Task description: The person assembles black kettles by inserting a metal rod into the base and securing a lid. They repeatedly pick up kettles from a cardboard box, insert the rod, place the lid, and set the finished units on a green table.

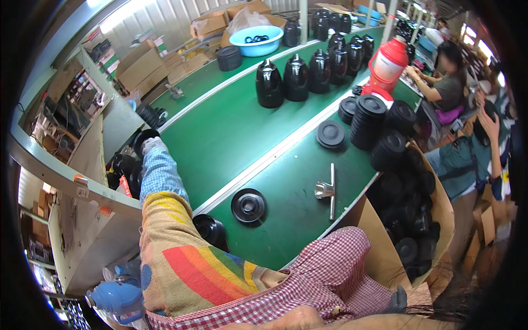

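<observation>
At the left edge of the green worktop [286,236], extending a pale-gloved left hand [152,144] to a black round part [141,140]; with the fingers hidden, cannot tell whether gripping or only touching it. Cannot tell how the right hand stands.

Lying flat on the near stretch of green, a black disc [248,207]; to the right of it, a metal rod [332,181] with a shiny cup-shaped piece [323,190]. Running from near left to far right, a pale rail [275,157], dividing the smooth surface lengthwise. Standing upright beyond it, a row of glossy black vessels [296,80].

Farther right, stacked black lids [367,118] near a red-and-white jug [389,63]. At near right, beside the worktop, a carton [446,220] full of black parts.

Along the far side, a light-blue basin [257,49] holding black rings, then cardboard boxes [142,66] below a corrugated wall [165,22]. Seated at far right, a co-worker [448,82].
</observation>
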{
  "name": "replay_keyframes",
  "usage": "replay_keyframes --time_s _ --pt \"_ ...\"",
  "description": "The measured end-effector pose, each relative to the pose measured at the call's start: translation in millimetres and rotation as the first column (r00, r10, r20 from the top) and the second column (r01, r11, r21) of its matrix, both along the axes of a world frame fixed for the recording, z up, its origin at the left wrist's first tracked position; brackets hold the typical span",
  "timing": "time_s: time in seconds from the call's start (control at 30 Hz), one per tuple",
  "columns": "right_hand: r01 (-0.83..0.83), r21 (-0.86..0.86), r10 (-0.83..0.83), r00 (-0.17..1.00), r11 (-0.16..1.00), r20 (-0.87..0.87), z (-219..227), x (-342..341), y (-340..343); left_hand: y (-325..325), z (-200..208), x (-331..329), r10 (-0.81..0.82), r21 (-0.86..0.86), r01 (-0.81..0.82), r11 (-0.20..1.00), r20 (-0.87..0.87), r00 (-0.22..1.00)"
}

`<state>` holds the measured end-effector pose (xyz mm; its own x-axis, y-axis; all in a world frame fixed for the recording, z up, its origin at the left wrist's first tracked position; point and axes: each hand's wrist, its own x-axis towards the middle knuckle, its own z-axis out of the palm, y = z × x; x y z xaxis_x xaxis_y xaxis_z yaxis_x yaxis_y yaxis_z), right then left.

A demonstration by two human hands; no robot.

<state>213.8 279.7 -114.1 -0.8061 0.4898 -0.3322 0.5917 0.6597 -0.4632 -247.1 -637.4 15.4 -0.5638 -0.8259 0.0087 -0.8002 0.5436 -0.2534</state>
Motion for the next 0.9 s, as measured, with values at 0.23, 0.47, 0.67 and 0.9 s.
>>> replay_keyframes --time_s 0.23,0.47,0.67,0.9 --pt "-0.098 -0.105 0.056 0.936 0.990 -0.347 26.7 10.1 2.2 87.0 30.3 -29.5 -0.575 -0.006 0.575 0.818 -0.046 0.817" --pt "-0.381 -0.180 0.178 0.734 0.907 -0.655 87.7 -111.3 -87.1 292.4 98.5 36.4 -0.924 -0.310 0.947 0.087 -0.380 -0.039" --pt "-0.498 -0.556 -0.036 0.722 0.666 -0.690 103.7 -139.9 -120.4 458.7 135.1 170.3 -0.518 -0.294 0.883 -0.367 -0.724 -0.456" --pt "-0.576 -0.670 -0.381 0.552 0.469 -0.742 106.8 -40.9 -123.0 545.9 73.5 261.3 -0.052 0.156 0.358 -0.921 -0.958 0.283"
